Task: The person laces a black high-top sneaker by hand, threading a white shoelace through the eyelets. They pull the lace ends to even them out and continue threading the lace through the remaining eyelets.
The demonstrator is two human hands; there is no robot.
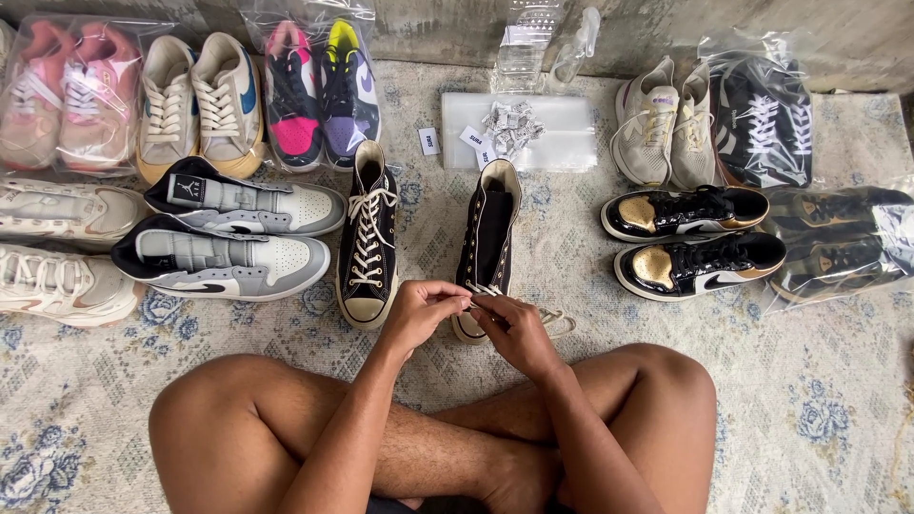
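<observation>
1. Fingertips of both hands pinch a white lace at the toe end of an unlaced black high-top sneaker (487,238); the left hand (419,314) and right hand (519,328) meet almost knuckle to knuckle, each closed narrow on the lace (481,290).
2. Lacing goes best, I judge, with the lace kept flat and both ends drawn even before crossing to the next eyelets.
3. Just left of the fingers stands the matching sneaker (367,238), already laced.
4. Beyond the fingers lies a clear plastic sheet (552,124) with small paper tags on it.
5. Further out either side sit other pairs: grey-and-white high-tops (228,257), black-and-gold shoes (695,238), several bagged in plastic.
6. Hard to tell: which eyelet the lace enters, since the hands cover the toe; a loose loop shows just right of them. The bagged dark pair at far right is blurred by glare.
</observation>
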